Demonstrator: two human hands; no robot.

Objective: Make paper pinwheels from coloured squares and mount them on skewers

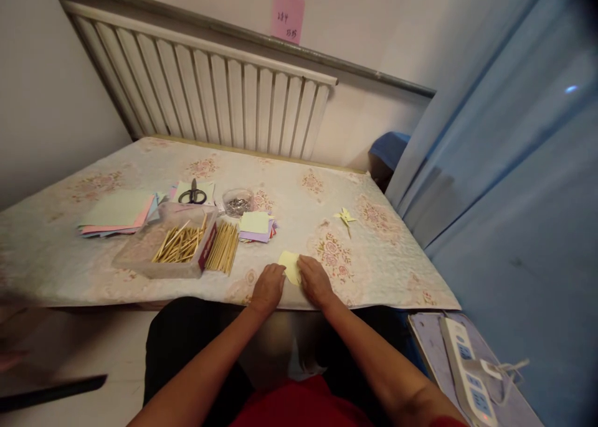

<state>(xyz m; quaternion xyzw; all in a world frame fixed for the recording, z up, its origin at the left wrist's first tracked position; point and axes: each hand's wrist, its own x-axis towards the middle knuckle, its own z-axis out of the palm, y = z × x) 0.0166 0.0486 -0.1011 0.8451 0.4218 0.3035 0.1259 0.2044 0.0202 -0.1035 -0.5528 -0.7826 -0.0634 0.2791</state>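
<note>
Both my hands rest on a small pale yellow paper (290, 264) lying flat near the front edge of the table (70, 259). My left hand (268, 287) presses the paper's left side with its fingers bent down. My right hand (315, 281) covers the paper's right side, fingers flat on it. A finished yellow folded paper piece on a stick (344, 217) lies further back to the right, apart from my hands.
A clear plastic box (159, 248) holds thin wooden sticks (181, 243), with more sticks (224, 254) beside it. Stacks of coloured paper (119, 215), small squares (256, 226), scissors (192, 195) and a small clear bowl (237, 201) lie behind. A power strip (467, 368) sits lower right.
</note>
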